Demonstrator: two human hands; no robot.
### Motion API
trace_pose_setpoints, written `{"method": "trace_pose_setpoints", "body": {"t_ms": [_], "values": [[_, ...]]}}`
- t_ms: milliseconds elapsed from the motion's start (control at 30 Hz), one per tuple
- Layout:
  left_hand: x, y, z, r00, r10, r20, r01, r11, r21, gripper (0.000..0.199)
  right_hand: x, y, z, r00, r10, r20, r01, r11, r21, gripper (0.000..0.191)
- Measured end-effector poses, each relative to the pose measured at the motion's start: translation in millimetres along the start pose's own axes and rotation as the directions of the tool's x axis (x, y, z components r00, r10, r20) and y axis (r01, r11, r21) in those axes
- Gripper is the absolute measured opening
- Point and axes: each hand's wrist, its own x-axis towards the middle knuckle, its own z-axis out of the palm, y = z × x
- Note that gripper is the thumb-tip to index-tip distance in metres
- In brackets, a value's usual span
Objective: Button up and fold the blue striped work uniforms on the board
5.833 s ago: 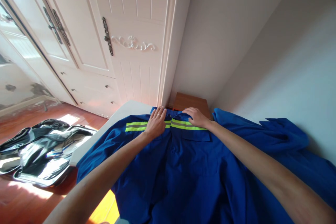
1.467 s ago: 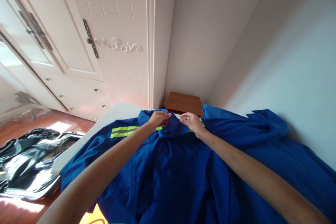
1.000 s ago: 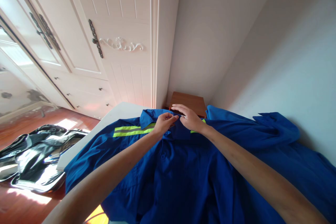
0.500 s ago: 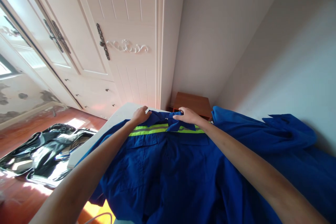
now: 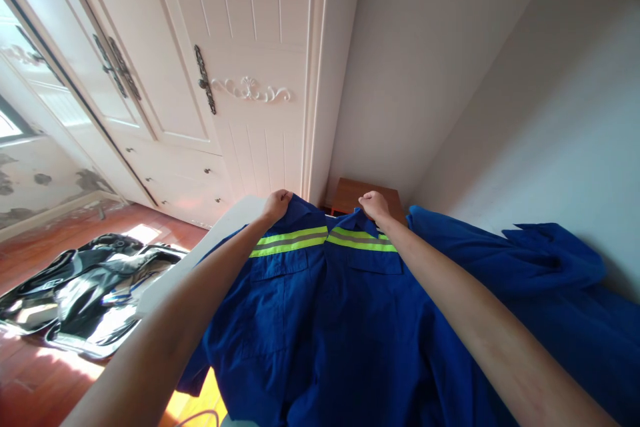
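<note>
A blue work jacket [image 5: 360, 320] with yellow-green reflective stripes across the chest lies spread out in front of me, its collar at the far end. My left hand [image 5: 278, 205] is closed on the jacket at the left side of the collar. At the right side, my right hand [image 5: 375, 204] has its fingers closed around the collar's edge, with the tip hanging below it. The two hands are apart, and the jacket's front opening runs down between them. The lower part of the jacket reaches the bottom edge of the view.
Another blue garment [image 5: 500, 260] lies bunched to the right, against the wall. A white board [image 5: 237, 213] shows under the jacket. Beyond stand a brown wooden stand [image 5: 350, 195] and a white wardrobe [image 5: 250, 140]. An open suitcase [image 5: 95, 300] with contents lies on the floor.
My hands have moved farther apart, pulling the collar outward. The collar tip that lay over the middle is gone from there, and the stripes and front opening show more fully.
</note>
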Motion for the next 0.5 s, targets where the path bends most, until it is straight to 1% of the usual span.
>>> {"method": "trace_pose_setpoints", "body": {"t_ms": [100, 167, 233, 267, 300, 333, 400, 433, 467, 500], "values": [[1, 2, 2.1, 0.997, 0.036, 0.066, -0.033, 0.999, -0.038, 0.029, -10, -15, 11, 0.988, -0.144, 0.054, 0.141, 0.989, 0.052, 0.025], [0, 2, 0.5, 0.99, 0.044, 0.136, -0.035, 0.997, -0.068, 0.034, -17, -31, 23, 0.958, -0.26, 0.123, 0.248, 0.963, 0.105, 0.039], [-2, 2, -3.9, 0.976, 0.041, 0.215, -0.02, 0.995, -0.097, 0.04, -23, -51, 39, 0.914, -0.357, 0.194, 0.33, 0.931, 0.158, 0.055], [-3, 2, -7.0, 0.962, 0.041, 0.269, -0.006, 0.992, -0.129, 0.042, -24, -60, 47, 0.887, -0.4, 0.23, 0.364, 0.913, 0.182, 0.062], [-4, 2, -10.6, 0.944, 0.042, 0.327, 0.015, 0.985, -0.17, 0.044, -26, -69, 55, 0.854, -0.444, 0.272, 0.398, 0.894, 0.207, 0.068], [-5, 2, -14.6, 0.921, 0.044, 0.388, 0.04, 0.978, -0.205, 0.045, -26, -77, 62, 0.811, -0.489, 0.322, 0.432, 0.871, 0.234, 0.072], [-7, 1, -24.3, 0.872, 0.041, 0.488, 0.088, 0.967, -0.239, 0.045, -26, -89, 73, 0.713, -0.562, 0.419, 0.485, 0.827, 0.285, 0.072], [-9, 1, -30.1, 0.854, 0.032, 0.52, 0.102, 0.969, -0.226, 0.044, -26, -92, 77, 0.675, -0.583, 0.453, 0.5, 0.812, 0.3, 0.065], [-11, -1, -36.6, 0.844, 0.016, 0.536, 0.1, 0.977, -0.186, 0.045, -25, -94, 80, 0.654, -0.592, 0.471, 0.508, 0.805, 0.306, 0.055], [-14, -3, -43.6, 0.834, 0.0, 0.552, 0.084, 0.989, -0.126, 0.049, -24, -94, 81, 0.653, -0.591, 0.474, 0.509, 0.806, 0.304, 0.043]]}}
